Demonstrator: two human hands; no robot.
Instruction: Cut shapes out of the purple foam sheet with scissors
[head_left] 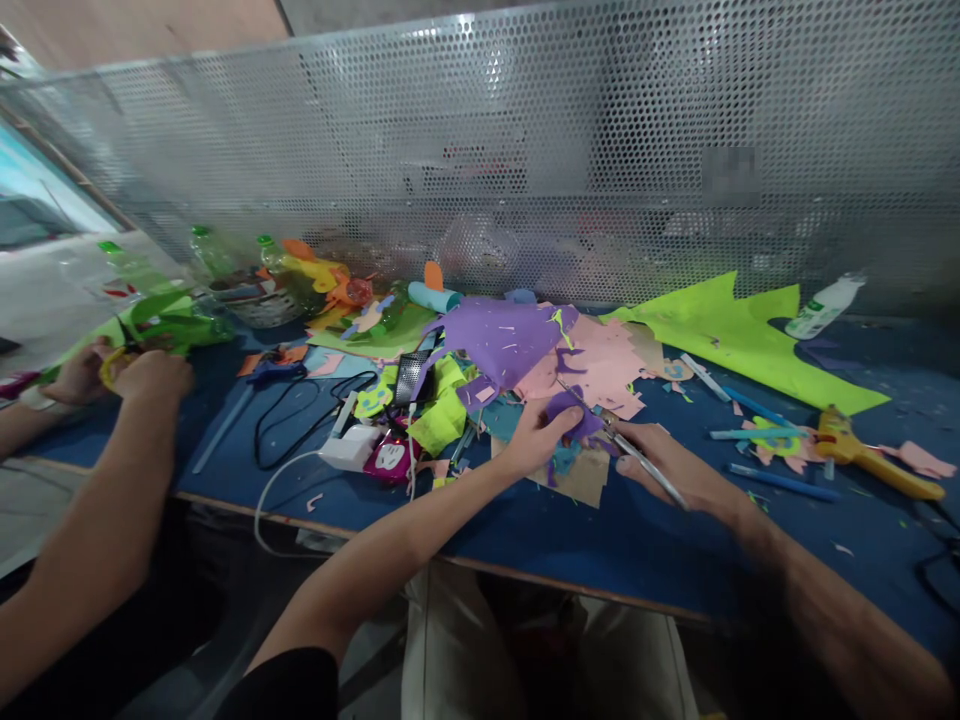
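Observation:
My left hand (536, 437) is closed, pinching a small purple craft-sheet piece (587, 422) between thumb and fingers. To the right of it, my right hand (660, 460) is wrapped round metal scissors (645, 467). Their blades point up and left, at the edge of the purple piece; my fingers hide part of the handles. Just beyond both hands lies a large purple sheet (499, 338) over a ragged pink sheet (611, 360). Under the hands is a tan board (585, 480) among coloured scraps.
A yellow glue gun (870, 455), blue sticks (784, 483) and a lime-green sheet (720, 335) lie right. A white bottle (825, 305) leans behind. Left are a power strip (390, 455) and cables. A co-worker's hands (146, 375) hold yellow-handled scissors. A perforated metal panel (525, 120) stands behind.

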